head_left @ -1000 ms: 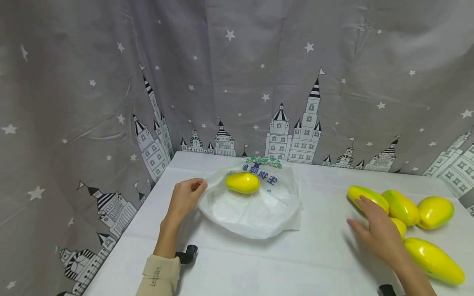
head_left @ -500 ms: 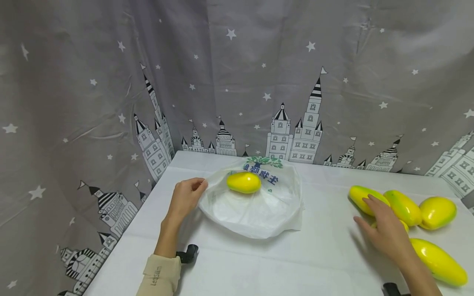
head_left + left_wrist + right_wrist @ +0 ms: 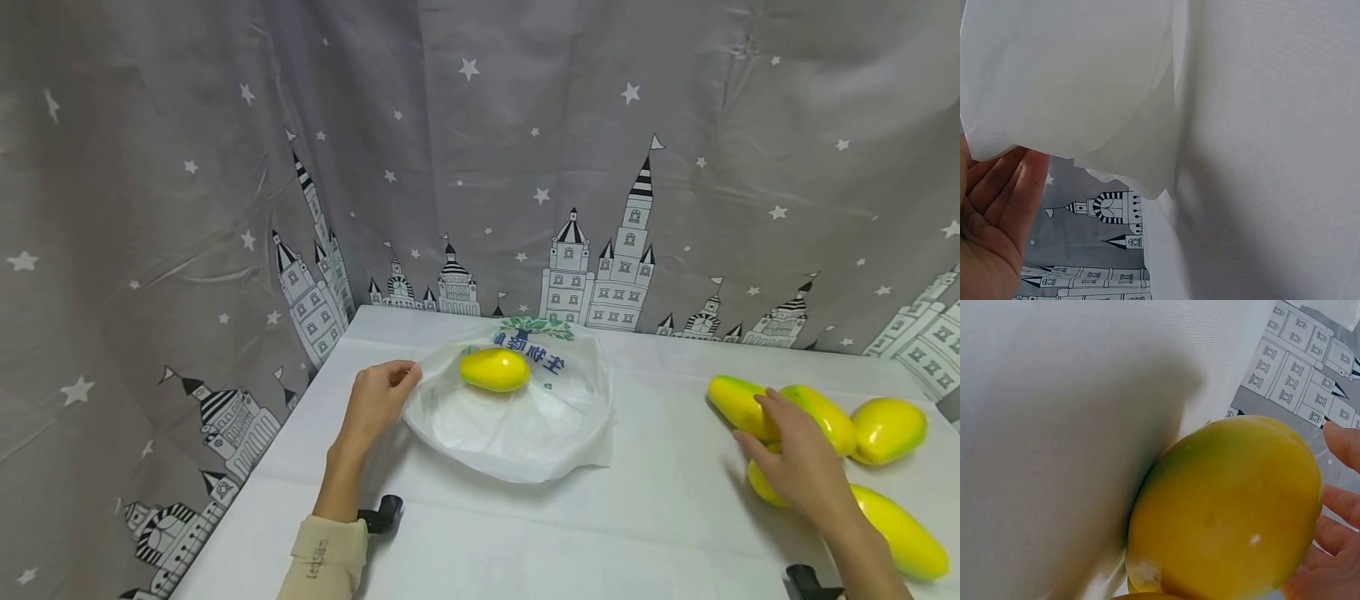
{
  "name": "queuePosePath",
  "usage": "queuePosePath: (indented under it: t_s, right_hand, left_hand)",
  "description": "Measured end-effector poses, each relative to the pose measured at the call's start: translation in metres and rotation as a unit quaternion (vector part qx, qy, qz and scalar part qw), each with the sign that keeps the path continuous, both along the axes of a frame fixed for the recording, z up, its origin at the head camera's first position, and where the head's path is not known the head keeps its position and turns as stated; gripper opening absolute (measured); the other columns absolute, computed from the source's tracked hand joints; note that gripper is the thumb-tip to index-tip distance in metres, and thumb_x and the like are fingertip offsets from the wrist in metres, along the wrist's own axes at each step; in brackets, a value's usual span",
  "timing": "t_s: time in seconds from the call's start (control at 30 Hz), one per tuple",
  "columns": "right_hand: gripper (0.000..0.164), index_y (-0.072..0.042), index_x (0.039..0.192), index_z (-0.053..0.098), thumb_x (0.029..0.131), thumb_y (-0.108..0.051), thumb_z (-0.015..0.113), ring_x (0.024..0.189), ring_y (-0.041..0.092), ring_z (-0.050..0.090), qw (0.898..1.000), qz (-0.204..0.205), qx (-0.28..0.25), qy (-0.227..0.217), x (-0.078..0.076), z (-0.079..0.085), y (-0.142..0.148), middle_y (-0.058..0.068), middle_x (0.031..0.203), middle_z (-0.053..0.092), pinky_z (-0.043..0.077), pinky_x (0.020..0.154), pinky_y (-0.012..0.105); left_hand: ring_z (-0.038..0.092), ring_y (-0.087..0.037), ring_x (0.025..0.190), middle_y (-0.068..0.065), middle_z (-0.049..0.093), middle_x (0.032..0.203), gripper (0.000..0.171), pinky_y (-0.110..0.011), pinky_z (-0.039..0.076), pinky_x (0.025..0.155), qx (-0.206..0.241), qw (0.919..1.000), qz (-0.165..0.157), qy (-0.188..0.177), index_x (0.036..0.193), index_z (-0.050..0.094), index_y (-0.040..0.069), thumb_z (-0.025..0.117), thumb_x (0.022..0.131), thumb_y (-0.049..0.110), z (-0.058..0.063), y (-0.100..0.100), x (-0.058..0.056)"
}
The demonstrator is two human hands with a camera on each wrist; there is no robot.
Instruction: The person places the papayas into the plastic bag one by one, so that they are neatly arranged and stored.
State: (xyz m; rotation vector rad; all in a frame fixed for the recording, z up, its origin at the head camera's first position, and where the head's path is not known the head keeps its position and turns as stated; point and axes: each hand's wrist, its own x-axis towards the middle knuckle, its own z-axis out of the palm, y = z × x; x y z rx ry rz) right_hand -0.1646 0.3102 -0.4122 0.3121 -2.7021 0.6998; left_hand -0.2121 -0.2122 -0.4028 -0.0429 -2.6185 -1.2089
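Note:
A white plastic bag with green and blue print lies spread with its mouth wide, and one glossy yellow mango is inside it. My left hand pinches the bag's left rim; the left wrist view shows the fingers behind the film. At the right, my right hand is over a group of yellow-green mangoes, thumb and fingers spread. The nearest mango is partly hidden beneath it. In the right wrist view a mango fills the middle, with the fingers loosely along its side.
Around the right hand lie more mangoes: one to the left, one behind, one far right and one in front. A white cloth covers the table. A grey castle-print curtain hangs behind.
My right hand has moved right, away from the far-left mango and over the nearer one. The left hand and the bag stay as they were.

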Motion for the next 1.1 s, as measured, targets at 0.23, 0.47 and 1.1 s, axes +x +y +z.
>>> queuePosePath:
  t_s: [0.23,0.47,1.1]
  right_hand:
    - [0.057,0.015,0.134,0.044,0.092,-0.014,0.069,0.12,0.062,0.036,1.0,-0.007,-0.002,-0.008,-0.003,-0.001,-0.002,0.042,0.137,0.038,0.024,0.102,0.072]
    - [0.061,0.016,0.138,0.039,0.093,-0.015,0.068,0.123,0.063,0.032,1.0,-0.01,-0.011,-0.015,-0.01,-0.001,-0.001,0.044,0.14,0.033,0.02,0.104,0.072]
    - [0.081,0.018,0.143,0.026,0.095,-0.034,0.065,0.126,0.063,0.025,0.992,-0.068,0.027,-0.103,-0.031,0.005,0.004,0.047,0.141,0.024,0.021,0.102,0.073]
  left_hand:
    - [0.067,-0.034,0.104,-0.019,0.07,0.109,0.032,-0.047,0.054,0.089,-0.001,1.0,0.002,-0.004,0.119,0.068,-0.004,0.06,0.099,0.02,-0.001,0.001,-0.001]
    - [0.066,-0.034,0.104,-0.02,0.07,0.11,0.032,-0.047,0.053,0.089,-0.004,1.0,0.002,-0.006,0.119,0.068,-0.004,0.06,0.099,0.02,0.0,0.001,-0.001]
    - [0.067,-0.034,0.103,-0.02,0.07,0.11,0.033,-0.047,0.054,0.087,-0.004,1.0,0.003,-0.007,0.12,0.067,-0.004,0.059,0.1,0.02,0.001,0.002,0.001]
